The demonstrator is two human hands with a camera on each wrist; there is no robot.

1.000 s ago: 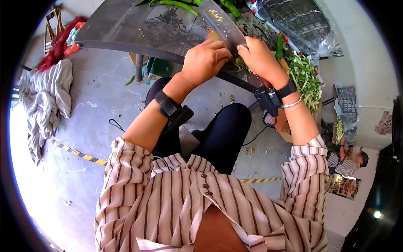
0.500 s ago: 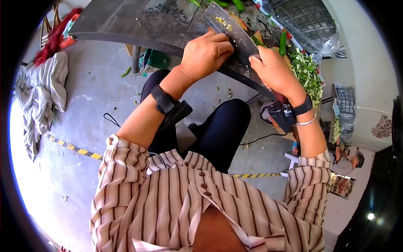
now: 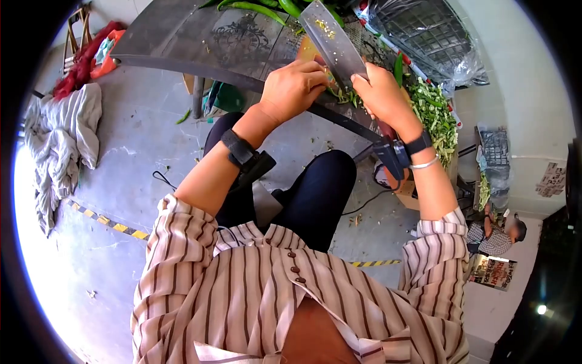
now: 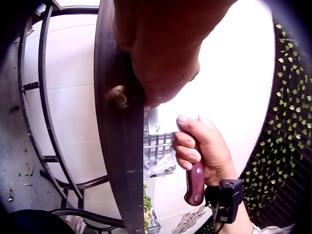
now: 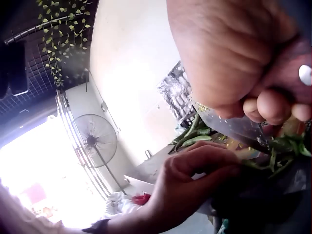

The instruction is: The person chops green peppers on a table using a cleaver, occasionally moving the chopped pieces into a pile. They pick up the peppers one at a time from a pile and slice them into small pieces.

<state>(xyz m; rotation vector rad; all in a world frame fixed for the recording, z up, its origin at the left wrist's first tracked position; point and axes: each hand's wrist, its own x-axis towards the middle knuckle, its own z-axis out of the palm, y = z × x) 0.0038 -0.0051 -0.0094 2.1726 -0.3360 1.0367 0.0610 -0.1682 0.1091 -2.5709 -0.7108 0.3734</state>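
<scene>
My right hand (image 3: pixel 388 100) grips the cleaver (image 3: pixel 333 42) by its red-brown handle (image 4: pixel 196 185), thumb up near the blade. Its broad blade slants up and left over the wooden board (image 3: pixel 307 51), with pale seeds stuck to its face. Close beside the blade, my left hand (image 3: pixel 291 88) is curled at the table's near edge. In the right wrist view its thumb and fingers pinch at cut strips of green chili pepper (image 5: pixel 273 163), the fingertips partly hidden. A whole green chili (image 3: pixel 398 70) lies just beyond my right hand.
Chopped green chili (image 3: pixel 433 115) is heaped on the right. More whole chilies (image 3: pixel 257 9) lie at the far side of the dark table (image 3: pixel 176 36). Plastic-wrapped metal racks (image 3: pixel 418 30) stand behind. My knees are below the table edge; another person (image 3: pixel 497 236) is at far right.
The cleaver blade dipped toward the left hand, lower right, and has since risen a little to the left. The left hand stays beside it. The view shifted slightly.
</scene>
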